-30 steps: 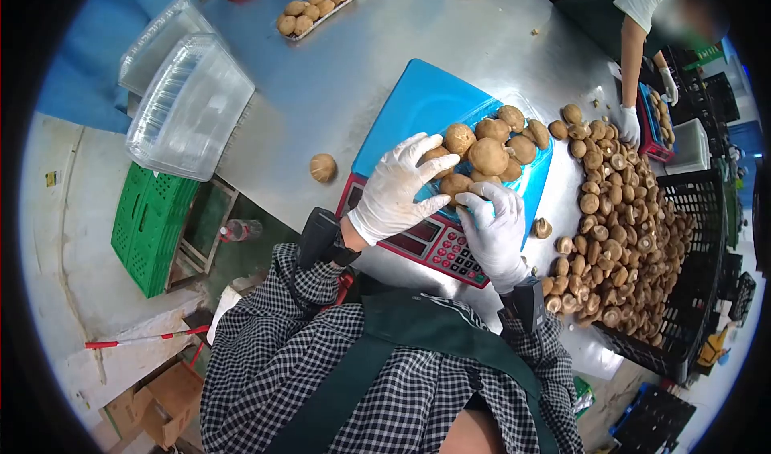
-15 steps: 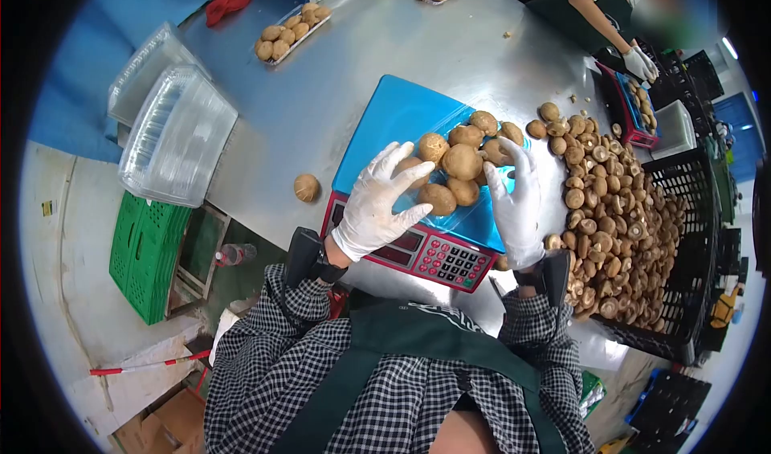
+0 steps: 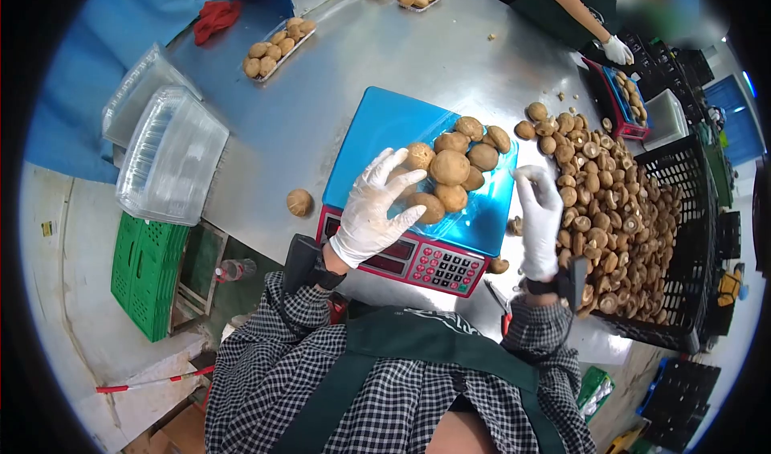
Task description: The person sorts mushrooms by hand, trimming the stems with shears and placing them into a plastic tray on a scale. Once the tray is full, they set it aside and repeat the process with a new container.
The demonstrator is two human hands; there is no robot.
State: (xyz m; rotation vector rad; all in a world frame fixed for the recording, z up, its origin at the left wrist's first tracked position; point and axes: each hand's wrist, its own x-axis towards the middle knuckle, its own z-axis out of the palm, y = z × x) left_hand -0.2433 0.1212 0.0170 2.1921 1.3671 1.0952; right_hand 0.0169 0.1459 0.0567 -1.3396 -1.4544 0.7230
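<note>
Several brown mushrooms point(image 3: 450, 167) lie in a clear plastic tray on the blue plate of a red scale point(image 3: 353, 132). My left hand point(image 3: 374, 209), in a white glove, rests at the left side of these mushrooms with its fingers spread. To the right of the scale plate is my gloved right hand point(image 3: 539, 221), its fingers bent and close together; whether anything is between them cannot be made out. Beyond it lies a large heap of mushrooms point(image 3: 610, 221).
Stacked clear trays point(image 3: 173, 157) stand at the left, near a single mushroom point(image 3: 299, 202). Filled trays point(image 3: 277, 50) and a red cloth point(image 3: 215, 20) lie farther back. A black crate point(image 3: 687, 245) borders the heap. A co-worker's gloved hand point(image 3: 618, 51) is beside another scale point(image 3: 614, 100).
My right hand has moved away from the mushrooms on the scale, to the right, and its fingers have drawn together. My left hand stays beside the mushrooms. The whole view has shifted slightly.
</note>
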